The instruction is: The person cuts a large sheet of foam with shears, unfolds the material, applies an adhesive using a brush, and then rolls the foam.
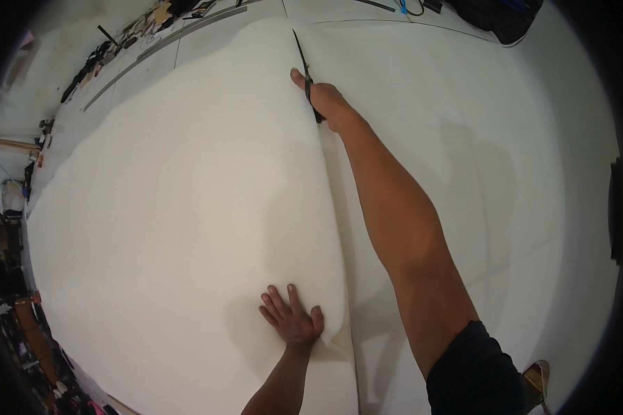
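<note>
A large, thick, soft white sheet (166,200), like padding or foam, covers the left and middle of a white surface (436,90). My right arm stretches far forward, and my right hand (330,104) grips dark scissors (308,75) at the sheet's right edge, blades pointing away from me. Whether the blades are apart is hard to tell. Much closer to me, my left hand (294,322) lies flat on the sheet with its fingers spread, beside that same edge. Near this hand the edge lifts and curls slightly.
A long grey strip (165,50) lies along the far left, with assorted small tools and clutter beyond it. A black bag-like item (495,17) rests at the far right. Dark shelves or boxes (7,277) line the left. A shoe (537,380) shows at lower right.
</note>
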`<state>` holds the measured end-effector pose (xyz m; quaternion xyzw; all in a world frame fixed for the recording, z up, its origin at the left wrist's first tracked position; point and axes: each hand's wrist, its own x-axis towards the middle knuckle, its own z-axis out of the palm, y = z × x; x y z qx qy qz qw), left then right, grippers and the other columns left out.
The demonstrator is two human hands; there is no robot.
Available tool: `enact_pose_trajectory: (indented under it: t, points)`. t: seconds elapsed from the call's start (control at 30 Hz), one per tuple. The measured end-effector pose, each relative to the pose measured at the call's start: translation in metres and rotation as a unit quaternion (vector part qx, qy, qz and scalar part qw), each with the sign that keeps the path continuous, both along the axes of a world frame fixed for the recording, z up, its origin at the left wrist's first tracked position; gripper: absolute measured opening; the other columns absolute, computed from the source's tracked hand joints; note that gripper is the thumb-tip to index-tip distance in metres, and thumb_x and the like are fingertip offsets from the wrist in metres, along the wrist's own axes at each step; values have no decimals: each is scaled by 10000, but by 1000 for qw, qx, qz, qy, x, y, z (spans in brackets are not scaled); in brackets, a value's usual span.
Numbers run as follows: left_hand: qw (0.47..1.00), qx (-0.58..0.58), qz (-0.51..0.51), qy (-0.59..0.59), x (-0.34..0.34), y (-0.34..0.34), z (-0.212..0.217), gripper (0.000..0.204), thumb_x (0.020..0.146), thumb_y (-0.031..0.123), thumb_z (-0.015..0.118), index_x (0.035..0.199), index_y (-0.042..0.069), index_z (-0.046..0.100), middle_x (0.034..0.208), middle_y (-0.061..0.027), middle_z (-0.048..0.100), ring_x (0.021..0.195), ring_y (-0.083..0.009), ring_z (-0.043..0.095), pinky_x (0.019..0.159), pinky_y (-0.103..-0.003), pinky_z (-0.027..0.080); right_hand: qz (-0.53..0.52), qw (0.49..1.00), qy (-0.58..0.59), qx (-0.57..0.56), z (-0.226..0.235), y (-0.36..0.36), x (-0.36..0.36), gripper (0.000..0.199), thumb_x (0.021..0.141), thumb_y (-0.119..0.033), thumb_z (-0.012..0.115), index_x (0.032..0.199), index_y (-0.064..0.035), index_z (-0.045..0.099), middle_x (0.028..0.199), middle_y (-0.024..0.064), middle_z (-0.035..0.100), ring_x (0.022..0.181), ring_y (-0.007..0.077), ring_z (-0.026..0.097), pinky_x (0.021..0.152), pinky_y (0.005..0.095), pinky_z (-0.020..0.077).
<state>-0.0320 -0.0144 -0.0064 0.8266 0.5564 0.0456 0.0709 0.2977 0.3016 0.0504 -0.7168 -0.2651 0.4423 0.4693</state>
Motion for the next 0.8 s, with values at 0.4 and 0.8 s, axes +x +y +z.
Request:
enact_pose_trajectory:
  t: [0.4, 0.8]
  points:
    - [1000, -15, -8, 2, -8, -6, -7, 739, 894, 496, 367, 1445, 11, 280, 1525, -317, 86, 1417, -498, 35, 1093, -660, 21, 41, 989, 142, 20, 11, 74, 36, 965, 783, -706, 602, 1318, 86, 467, 1285, 215, 553, 1224, 310, 499, 1045, 400, 377]
    - [1000, 2, -5, -4, -7, -8, -9, 681, 887, 480, 379, 1391, 22, 354, 1516, -310, 141, 1418, -489, 64, 1105, -640, 32, -18, 994, -101, -29, -8, 110, 52, 858, 796, -694, 590, 1082, 115, 612, 1022, 200, 647, 955, 323, 616, 826, 422, 491]
